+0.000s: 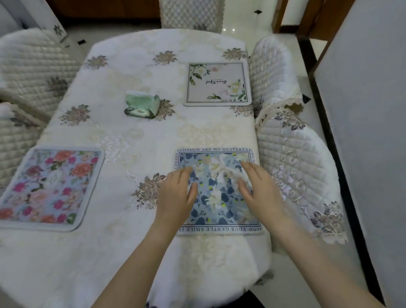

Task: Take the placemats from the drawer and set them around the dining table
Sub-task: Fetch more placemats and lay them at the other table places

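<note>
Head view looks down on an oval dining table [141, 243] under a quilted cream cloth with embroidered flowers, padded chairs drawn in around it. Three placemats already lie flat on it: a square mat of pink and orange roses with a pale grey border [48, 188] at the left of the frame, a cream mat with white blooms and script lettering [217, 83] at the upper right, and a blue-and-white floral mat edged with printed words [216, 191] at the lower centre-right, close to the table's right edge. Both hands rest on this last one — the left hand [176, 194] on its left border with fingers loosely spread, the right hand [258, 188] on its right part, fingers spread and slightly curled, nothing pinched that I can make out, though motion blurs the fingertips. A green soft tissue pack [142, 106] sits near the table's middle. Judging by how flat and thin they lie, the mats look light and flexible, probably apt to slide on the slick cloth; an edge or corner should be the easiest hold — flat palms serve for nudging one square.
</note>
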{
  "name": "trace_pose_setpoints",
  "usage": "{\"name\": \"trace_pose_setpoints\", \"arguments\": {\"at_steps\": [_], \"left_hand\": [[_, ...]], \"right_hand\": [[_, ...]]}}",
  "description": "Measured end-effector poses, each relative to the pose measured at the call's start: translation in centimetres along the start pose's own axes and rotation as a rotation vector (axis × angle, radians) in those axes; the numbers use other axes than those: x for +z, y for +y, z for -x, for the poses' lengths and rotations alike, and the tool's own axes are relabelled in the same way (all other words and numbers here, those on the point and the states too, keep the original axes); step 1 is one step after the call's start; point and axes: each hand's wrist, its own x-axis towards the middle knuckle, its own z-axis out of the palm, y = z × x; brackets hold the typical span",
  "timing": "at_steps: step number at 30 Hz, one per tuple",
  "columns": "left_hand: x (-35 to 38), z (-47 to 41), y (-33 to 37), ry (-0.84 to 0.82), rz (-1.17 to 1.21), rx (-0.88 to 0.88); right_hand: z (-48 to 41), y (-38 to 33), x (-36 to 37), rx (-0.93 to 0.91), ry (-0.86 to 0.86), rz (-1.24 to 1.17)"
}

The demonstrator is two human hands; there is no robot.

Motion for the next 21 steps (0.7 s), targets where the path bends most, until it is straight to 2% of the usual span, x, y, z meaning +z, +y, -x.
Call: {"name": "trace_pose_setpoints", "arguments": {"at_steps": [5, 13, 17, 21], "left_hand": [[2.3, 5.5, -1.8, -0.125, 0.008, -0.125], [1.0, 14.7, -1.6, -0.135, -0.085, -0.266], [-1.8, 18.4, -1.7, -0.063, -0.109, -0.412], [-6.6, 21.1, -1.9, 0.099, -0.118, -0.553]], "right_hand": [[4.7, 1.5, 2.4, 0.072, -0.08, 0.017], [8.4, -1.5, 6.1, -0.072, -0.313, 0.069], [7.7, -6.5, 7.1, -0.221, -0.411, 0.042], [6.9, -13.0, 7.3, -0.441, -0.432, -0.01]]}}
